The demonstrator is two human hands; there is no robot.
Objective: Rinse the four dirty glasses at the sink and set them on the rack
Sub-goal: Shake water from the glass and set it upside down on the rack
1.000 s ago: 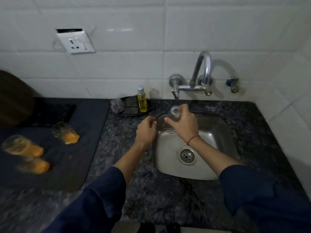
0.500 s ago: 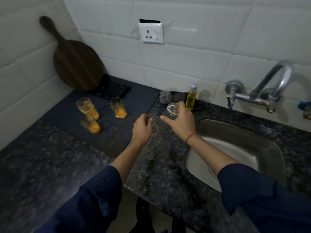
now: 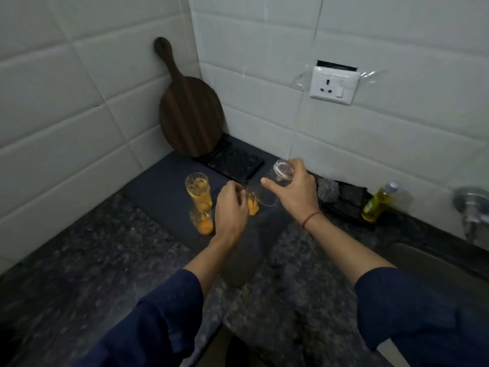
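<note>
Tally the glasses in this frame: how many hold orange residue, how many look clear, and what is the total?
Glasses with orange residue: 3
Clear glass, held upside down in the right hand: 1
Total: 4

Three glasses [image 3: 198, 190] stand on the mat [image 3: 158, 189], the board [image 3: 190, 115] behind, the sink [image 3: 436, 263] far right.

Right hand [image 3: 293, 193] grips clear glass [image 3: 281, 174], tilted, base uppermost, above dark mat [image 3: 158, 192] on worktop [image 3: 87, 263]. Three orange-stained glasses [image 3: 198, 189] stand on mat. Left hand [image 3: 230, 211], fingers loosely curled, holds nothing, just beside the rightmost one.
</note>
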